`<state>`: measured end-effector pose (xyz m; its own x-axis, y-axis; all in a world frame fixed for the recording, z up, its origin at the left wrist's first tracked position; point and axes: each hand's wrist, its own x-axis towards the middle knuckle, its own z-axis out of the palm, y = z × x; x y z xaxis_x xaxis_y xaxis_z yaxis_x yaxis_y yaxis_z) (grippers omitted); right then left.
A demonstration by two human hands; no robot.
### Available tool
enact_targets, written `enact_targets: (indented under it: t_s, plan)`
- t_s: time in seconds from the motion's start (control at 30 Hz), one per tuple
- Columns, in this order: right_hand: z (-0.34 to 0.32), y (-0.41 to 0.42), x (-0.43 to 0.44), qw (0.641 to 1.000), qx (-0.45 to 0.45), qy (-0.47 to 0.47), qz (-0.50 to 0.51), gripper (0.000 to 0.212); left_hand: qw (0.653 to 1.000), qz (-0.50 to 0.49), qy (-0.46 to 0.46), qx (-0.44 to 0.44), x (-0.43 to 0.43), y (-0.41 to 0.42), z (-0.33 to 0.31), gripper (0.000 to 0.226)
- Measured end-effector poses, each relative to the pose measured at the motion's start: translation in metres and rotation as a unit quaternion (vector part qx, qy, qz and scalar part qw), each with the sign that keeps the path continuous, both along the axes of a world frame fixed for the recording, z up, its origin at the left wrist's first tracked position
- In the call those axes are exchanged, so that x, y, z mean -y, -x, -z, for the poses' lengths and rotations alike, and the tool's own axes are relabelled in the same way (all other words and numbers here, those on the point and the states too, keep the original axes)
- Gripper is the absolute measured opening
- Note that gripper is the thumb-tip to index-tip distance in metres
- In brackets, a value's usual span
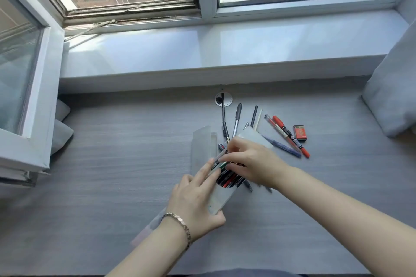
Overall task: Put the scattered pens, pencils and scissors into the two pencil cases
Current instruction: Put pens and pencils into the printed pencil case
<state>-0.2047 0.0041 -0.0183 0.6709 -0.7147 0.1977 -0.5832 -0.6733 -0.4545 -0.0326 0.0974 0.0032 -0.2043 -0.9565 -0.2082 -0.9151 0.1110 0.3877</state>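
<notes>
A translucent pencil case [221, 198] lies tilted on the grey desk, with several red and black pens [227, 179] inside it. My left hand [195, 202] holds the case by its near end, fingers stretched along its side. My right hand [249, 164] pinches a pen with a green band [221, 165] over the case's opening. A second translucent case [201, 148] stands open just to the left. Loose pens lie behind: black ones [236, 119], a blue one [281, 146] and red ones [290, 136].
A small red box [300, 133] lies right of the red pens. A round cable hole [223, 99] sits in the desk by the windowsill [202, 51]. An open window sash [24, 74] juts in at the left, and a grey curtain [391, 96] hangs at the right.
</notes>
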Motion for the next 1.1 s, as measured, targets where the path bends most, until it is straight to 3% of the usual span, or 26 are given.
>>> enact_targets:
  t_s: [0.3,0.37,0.47,0.53,0.63,0.7,0.77,0.87,1.0,1.1]
  plan:
    - [0.0,0.014,0.016,0.988,-0.091,0.116,-0.035,0.015,1.0,0.014,0.013,0.009,0.003,-0.001,-0.005,0.083]
    - [0.001,0.016,0.016,0.988,-0.079,0.121,-0.058,0.011,1.0,0.002,0.016,0.012,0.003,-0.001,-0.005,0.083]
    - [0.006,0.013,0.01,0.992,-0.008,0.103,-0.067,0.029,0.999,-0.016,-0.019,0.028,0.006,0.001,-0.004,0.083]
    - [0.006,0.017,0.009,0.993,0.087,0.075,0.011,0.032,0.999,-0.029,-0.024,0.03,0.008,0.002,-0.005,0.081]
    - [0.013,0.043,0.025,0.956,0.149,0.066,0.246,0.017,0.998,-0.036,-0.049,0.022,0.012,0.004,-0.004,0.079]
    - [0.022,0.067,0.044,0.9,0.093,-0.029,0.424,0.025,0.998,-0.045,-0.04,0.025,0.013,0.005,-0.004,0.078]
    - [0.033,0.087,0.058,0.835,0.001,-0.154,0.527,0.032,0.998,-0.048,-0.023,0.022,0.014,0.004,-0.004,0.076]
    - [0.048,0.102,0.072,0.782,-0.043,-0.234,0.576,0.032,0.997,-0.061,-0.037,0.034,0.017,0.007,-0.004,0.076]
    - [0.055,0.106,0.085,0.73,-0.03,-0.256,0.633,0.032,0.997,-0.055,-0.03,0.041,0.021,0.008,-0.005,0.075]
    - [0.046,0.1,0.086,0.759,-0.002,-0.231,0.609,0.036,0.998,-0.05,-0.007,0.038,0.026,0.004,-0.008,0.073]
